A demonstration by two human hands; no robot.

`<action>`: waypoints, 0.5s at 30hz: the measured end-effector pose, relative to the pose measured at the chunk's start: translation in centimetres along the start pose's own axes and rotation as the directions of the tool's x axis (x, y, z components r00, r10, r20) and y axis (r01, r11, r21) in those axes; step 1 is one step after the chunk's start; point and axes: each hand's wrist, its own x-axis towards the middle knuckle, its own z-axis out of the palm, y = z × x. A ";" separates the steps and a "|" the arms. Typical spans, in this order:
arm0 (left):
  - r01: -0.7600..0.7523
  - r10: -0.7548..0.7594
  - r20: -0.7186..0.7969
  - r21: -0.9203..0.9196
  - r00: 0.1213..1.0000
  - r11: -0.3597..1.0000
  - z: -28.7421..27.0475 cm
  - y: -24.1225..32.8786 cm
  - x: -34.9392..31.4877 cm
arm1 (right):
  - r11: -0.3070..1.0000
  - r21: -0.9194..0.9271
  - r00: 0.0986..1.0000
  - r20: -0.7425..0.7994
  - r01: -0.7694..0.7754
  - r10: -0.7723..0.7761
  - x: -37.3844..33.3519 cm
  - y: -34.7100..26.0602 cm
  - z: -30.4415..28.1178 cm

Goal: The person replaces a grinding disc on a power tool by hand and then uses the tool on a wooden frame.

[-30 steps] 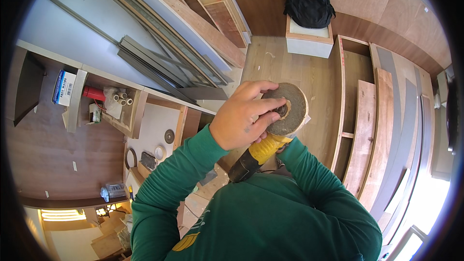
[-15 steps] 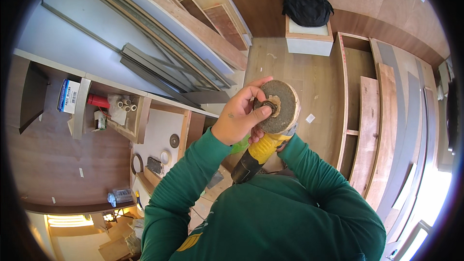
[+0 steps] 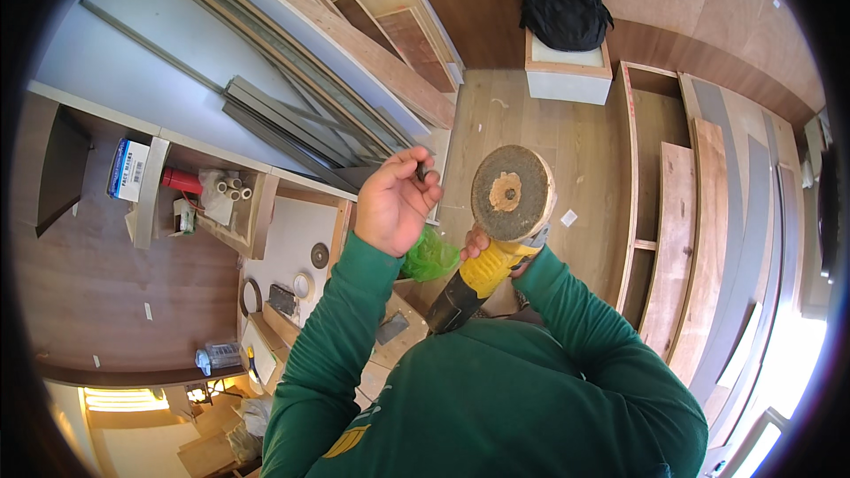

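Note:
A yellow and black angle grinder (image 3: 490, 270) is held up in front of my chest, its round gritty grey sanding disc (image 3: 498, 217) facing up. The disc's centre is a worn tan patch with the bare spindle end showing in it. My right hand (image 3: 476, 242) is wrapped round the grinder under the disc, mostly hidden, with a few fingertips showing on the left side. Raised to the left of the disc, my left hand (image 3: 400, 204) pinches a small dark disc nut (image 3: 421, 172), partly covered by the fingers. A gap separates this hand from the grinder.
A bright green plastic bag (image 3: 430, 255) lies below my left hand. On the left bench are a grinding disc (image 3: 320, 255), a tape roll (image 3: 302, 285) and a clear bottle (image 3: 218, 358). A black backpack (image 3: 565, 4) sits on a box ahead. Boards (image 3: 668, 239) lie at right.
My left hand has lifted the dark nut off the disc's centre and moved left with it, uncovering the spindle. The right hand and grinder have stayed nearly in place.

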 end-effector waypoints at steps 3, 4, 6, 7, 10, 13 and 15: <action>-0.062 0.070 -0.006 0.387 0.998 0.920 1.6 -2.0 -1.4 | 1.000 -0.017 1.000 -0.002 -0.017 0.017 0.0 -0.3 0.3; -0.272 0.229 0.158 0.699 0.961 0.661 3.4 -2.4 -2.0 | 0.999 -0.027 1.000 0.000 -0.021 0.021 0.0 -0.3 0.5; -0.497 0.289 0.471 0.868 0.834 0.019 6.1 -3.1 -3.1 | 0.994 0.091 0.989 -0.144 0.058 -0.044 0.4 -0.7 2.5; -0.524 0.273 0.572 0.819 0.773 -0.232 6.6 -3.6 -3.4 | 0.984 0.146 0.974 -0.216 0.101 -0.068 0.5 -0.7 3.2; -0.514 0.285 0.630 0.765 0.722 -0.388 5.3 -4.9 -3.2 | 0.970 -0.158 0.911 -0.342 0.185 -0.229 0.2 -0.2 1.8; -0.535 0.291 0.681 0.719 0.672 -0.444 4.6 -5.1 -3.3 | 0.988 -0.026 0.945 -0.288 0.153 -0.154 0.2 -0.3 2.7; -0.518 0.312 0.693 0.704 0.650 -0.486 4.5 -5.5 -3.2 | 0.988 -0.025 0.943 -0.295 0.154 -0.154 0.1 -0.4 2.3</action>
